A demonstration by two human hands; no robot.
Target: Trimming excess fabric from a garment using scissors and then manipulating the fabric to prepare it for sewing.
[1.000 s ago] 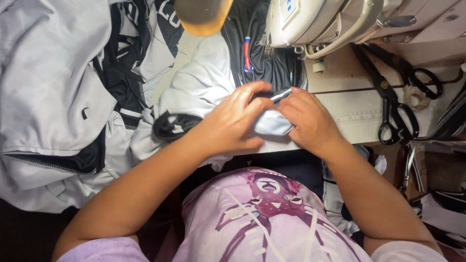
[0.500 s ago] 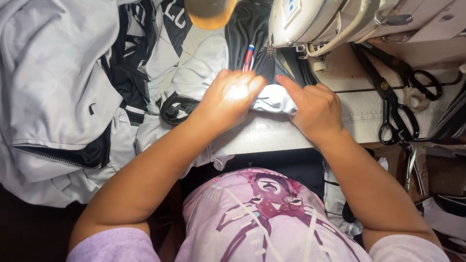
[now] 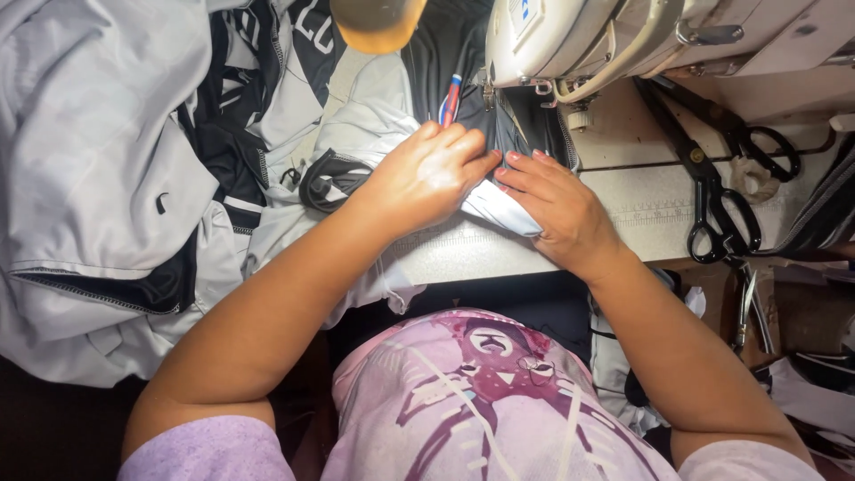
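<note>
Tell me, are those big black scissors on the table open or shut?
Shut. The scissors lie flat on the table, blades together in one dark line, handles side by side, right of the right hand.

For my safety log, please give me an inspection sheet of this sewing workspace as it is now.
Surface: pale sewing table, partly bare.
Job's things: grey and black garment folded under sewing machine head.
Clutter: black scissors right of machine; heap of grey fabric on left.
Grippers: left hand and right hand press the fabric, fingertips meeting.
Cables: nothing seen.
Surroundings: orange blurred object at top.
</note>
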